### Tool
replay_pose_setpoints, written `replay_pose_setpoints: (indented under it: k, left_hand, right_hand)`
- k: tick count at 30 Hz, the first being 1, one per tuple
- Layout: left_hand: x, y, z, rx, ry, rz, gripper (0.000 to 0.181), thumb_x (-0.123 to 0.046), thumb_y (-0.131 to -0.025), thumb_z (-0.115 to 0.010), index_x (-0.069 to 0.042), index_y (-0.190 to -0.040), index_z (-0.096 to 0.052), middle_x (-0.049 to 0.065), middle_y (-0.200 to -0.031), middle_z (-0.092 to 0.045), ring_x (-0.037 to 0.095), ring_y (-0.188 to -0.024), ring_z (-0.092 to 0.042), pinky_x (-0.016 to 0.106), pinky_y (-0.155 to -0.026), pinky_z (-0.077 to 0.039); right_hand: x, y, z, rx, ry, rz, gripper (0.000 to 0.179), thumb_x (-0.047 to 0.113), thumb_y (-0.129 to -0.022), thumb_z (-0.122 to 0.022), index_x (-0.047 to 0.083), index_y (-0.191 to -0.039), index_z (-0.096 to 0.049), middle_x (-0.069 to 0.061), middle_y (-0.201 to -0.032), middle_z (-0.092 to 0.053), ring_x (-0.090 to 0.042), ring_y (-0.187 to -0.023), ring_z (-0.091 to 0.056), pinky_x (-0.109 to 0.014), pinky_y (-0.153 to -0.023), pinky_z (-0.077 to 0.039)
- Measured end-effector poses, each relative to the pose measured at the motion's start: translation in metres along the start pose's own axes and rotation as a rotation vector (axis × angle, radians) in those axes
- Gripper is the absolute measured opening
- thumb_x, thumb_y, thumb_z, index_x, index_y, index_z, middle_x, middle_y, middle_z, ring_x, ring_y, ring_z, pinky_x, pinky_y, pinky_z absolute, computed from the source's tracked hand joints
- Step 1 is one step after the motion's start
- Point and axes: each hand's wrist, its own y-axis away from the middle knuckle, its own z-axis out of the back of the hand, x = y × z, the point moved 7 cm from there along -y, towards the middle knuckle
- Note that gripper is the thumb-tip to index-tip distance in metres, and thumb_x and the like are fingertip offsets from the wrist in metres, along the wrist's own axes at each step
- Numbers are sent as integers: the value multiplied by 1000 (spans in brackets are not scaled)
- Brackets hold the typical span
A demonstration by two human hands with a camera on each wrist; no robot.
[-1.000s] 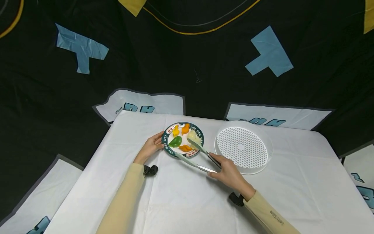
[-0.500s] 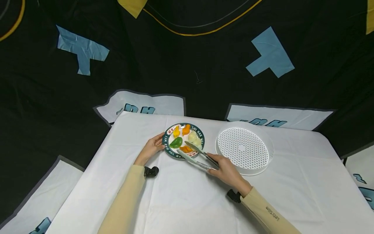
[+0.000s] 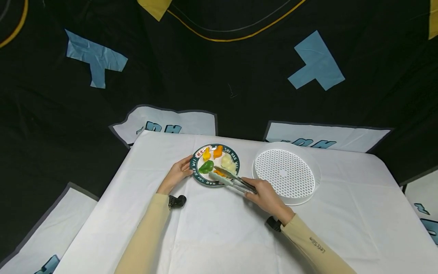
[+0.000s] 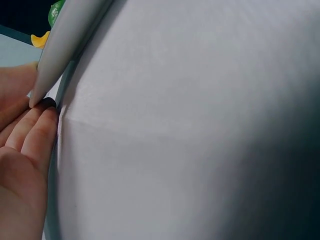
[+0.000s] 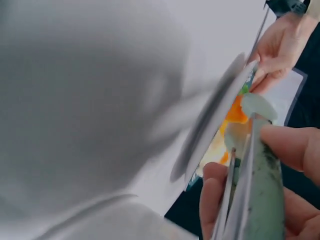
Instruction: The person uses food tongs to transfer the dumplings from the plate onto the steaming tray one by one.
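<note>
My left hand [image 3: 176, 175] pinches the left rim of a round plate [image 3: 193, 167] with a dark green lettered border; in the left wrist view the thumb lies above the rim, fingers beneath. My right hand [image 3: 268, 196] grips metal tongs [image 3: 239, 185] with pale green tips. Those tips lie around an orange piece [image 3: 220, 173] at the plate's near side, partly hiding it. Also on the plate are a green pepper-shaped piece [image 3: 207, 166], a yellow piece [image 3: 206, 154], another orange piece [image 3: 218, 152] and pale cream pieces [image 3: 228, 163].
A round white tray with a perforated base [image 3: 284, 173] stands right of the plate, close to my right hand. Both rest on a table with a white cloth [image 3: 219, 239]. Behind the table hangs a black curtain [image 3: 205, 76] with blue patches.
The tongs have moved left and down from the pale pieces to the near orange piece, and their arms have drawn closer together. My left hand stays at the plate's rim.
</note>
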Motion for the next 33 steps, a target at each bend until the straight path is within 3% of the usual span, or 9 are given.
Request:
replay_pose_setpoints:
  k: [4,12,22,27,33]
  left_hand:
    - [1,0,0,4,9,-6,67,11,-89,-51,3,-149,-23,24,-152,-25,31,-138,-29,26,-106,-37]
    - [1,1,1,7,11,-18,67,11,-89,-51,4,-149,-23,24,-152,-25,31,-138,-29,26,-106,-38]
    - [1,-1,0,-3,20,-10,67,12,-89,-51,3,-149,-23,23,-151,-26,29,-138,-30,24,-105,-39]
    - [1,-1,-1,0,23,-18,67,12,-89,-51,4,-149,-23,24,-151,-25,30,-138,-29,24,-105,-38]
    - [1,0,0,6,27,-32,67,13,-88,-51,5,-148,-23,25,-151,-26,30,-138,-30,22,-104,-38]
  right_hand:
    - [-2,-1,9,3,-25,32,48,3,-80,-68,-1,-127,-60,-12,-108,-68,-14,-76,-54,-28,-64,-51]
    - [-8,-2,45,-43,-21,90,47,0,-79,-66,-1,-126,-62,-12,-109,-68,-14,-81,-59,-32,-67,-55]
    - [-46,15,91,-76,31,-26,48,1,-80,-67,0,-128,-60,-18,-110,-67,-19,-76,-53,-28,-61,-48]
    - [-72,27,109,-88,42,-108,48,1,-82,-67,1,-129,-59,-23,-118,-63,-23,-84,-55,-32,-66,-49]
    - [-97,40,127,-120,59,-147,47,0,-83,-67,-3,-129,-58,-27,-122,-59,-32,-102,-60,-38,-75,-54]
